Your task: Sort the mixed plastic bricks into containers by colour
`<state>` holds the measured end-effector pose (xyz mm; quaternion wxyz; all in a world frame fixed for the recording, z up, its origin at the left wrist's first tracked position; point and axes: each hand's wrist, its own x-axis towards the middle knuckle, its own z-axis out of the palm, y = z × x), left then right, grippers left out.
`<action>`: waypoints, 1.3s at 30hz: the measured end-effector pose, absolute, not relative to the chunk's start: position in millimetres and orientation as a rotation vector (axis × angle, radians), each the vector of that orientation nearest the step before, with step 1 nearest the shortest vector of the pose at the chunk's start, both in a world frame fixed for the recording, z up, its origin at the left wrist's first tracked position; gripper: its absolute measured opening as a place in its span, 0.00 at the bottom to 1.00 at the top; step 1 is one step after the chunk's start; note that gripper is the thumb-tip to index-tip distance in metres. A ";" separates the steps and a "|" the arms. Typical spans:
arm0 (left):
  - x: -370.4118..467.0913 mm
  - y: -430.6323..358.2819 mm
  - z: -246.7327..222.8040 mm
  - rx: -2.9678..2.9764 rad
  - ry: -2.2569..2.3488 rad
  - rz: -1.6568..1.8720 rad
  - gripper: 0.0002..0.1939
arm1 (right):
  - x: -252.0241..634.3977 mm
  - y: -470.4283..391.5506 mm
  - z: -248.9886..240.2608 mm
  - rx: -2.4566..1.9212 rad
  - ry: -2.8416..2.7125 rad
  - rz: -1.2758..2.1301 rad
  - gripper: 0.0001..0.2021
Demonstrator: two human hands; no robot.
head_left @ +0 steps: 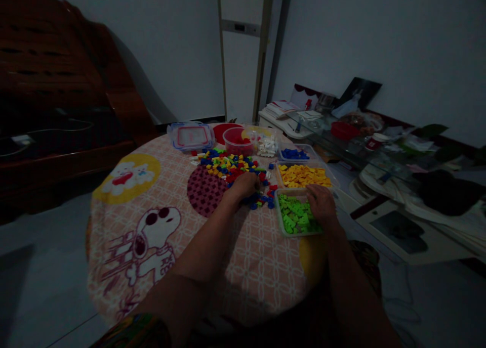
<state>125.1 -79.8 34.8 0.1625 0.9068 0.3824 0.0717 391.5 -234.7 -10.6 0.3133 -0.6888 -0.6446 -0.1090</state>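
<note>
My left hand (246, 185) reaches into a loose pile of mixed toy building bricks (231, 165), in red, blue, yellow and green. Its fingers are curled down among the bricks, and the fingertips are hidden. At the right, my right hand (322, 202) lies over the right side of a clear plastic container of green bricks (294, 215). The fingers there are bent and close together near the rim; what they hold, if anything, does not show. Behind it stands a container of yellow bricks (304, 176).
Farther back are a container of blue bricks (294, 154), white bricks (267, 145), a round tub with red bricks (238, 141) and a clear lidded box (191, 135). A patterned cloth (258, 272) covers the round table. A cluttered glass-topped stand (322, 130) is to the right.
</note>
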 end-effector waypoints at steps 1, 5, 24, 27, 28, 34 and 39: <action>125.5 -79.8 34.6 2.591 1.096 0.199 0.13 | 391.9 -234.6 -11.1 -1.812 -1.698 -0.292 0.19; 127.6 -80.4 35.6 2.586 1.085 0.224 0.13 | 392.2 -234.7 -11.5 -1.792 -1.700 -0.312 0.18; 143.4 -109.6 62.6 2.338 0.627 0.523 0.08 | 390.9 -234.5 -11.1 -1.791 -1.693 -0.340 0.18; 151.2 -123.1 66.1 2.301 0.525 0.499 0.09 | 389.6 -234.6 -10.9 -1.789 -1.693 -0.359 0.19; 153.3 -126.5 67.1 2.290 0.495 0.493 0.09 | 389.4 -234.7 -11.0 -1.791 -1.693 -0.359 0.19; 137.0 -113.5 77.2 2.307 0.549 0.551 0.12 | 391.2 -235.0 -10.8 -1.815 -1.712 -0.308 0.19; 90.9 -83.8 85.7 2.410 1.035 0.270 0.12 | 391.6 -235.0 -10.4 -1.832 -1.707 -0.312 0.19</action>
